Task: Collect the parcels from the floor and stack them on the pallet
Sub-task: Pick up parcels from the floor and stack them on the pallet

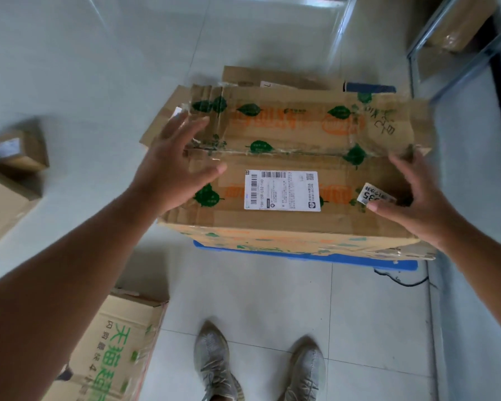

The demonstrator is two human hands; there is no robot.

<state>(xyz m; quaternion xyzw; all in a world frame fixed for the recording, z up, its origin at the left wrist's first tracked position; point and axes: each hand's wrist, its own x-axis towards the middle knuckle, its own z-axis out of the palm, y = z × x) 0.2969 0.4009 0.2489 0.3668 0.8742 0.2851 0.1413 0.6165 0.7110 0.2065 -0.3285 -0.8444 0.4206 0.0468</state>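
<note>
Looking straight down from a head camera, a person stands on a pale tiled floor [258, 299] in grey sneakers [214, 369]. Both bare arms reach forward over a large, worn cardboard parcel [287, 134] printed with green leaves and orange lettering, with a white shipping label [282, 191] on its top. This parcel lies on top of other cardboard boxes [287, 78] stacked on a blue pallet [359, 259], whose edge shows under its near side. The left hand [174, 166] hovers at the parcel's left end, its grip wide with fingers spread and straight. The right hand [417, 198] sits at the right end, grip also wide, fingers relaxed; whether either hand touches the cardboard cannot be told. More parcels lie on the floor: a green-lettered box [110, 351] at lower left and a small blurred one [15, 151] at far left.
</note>
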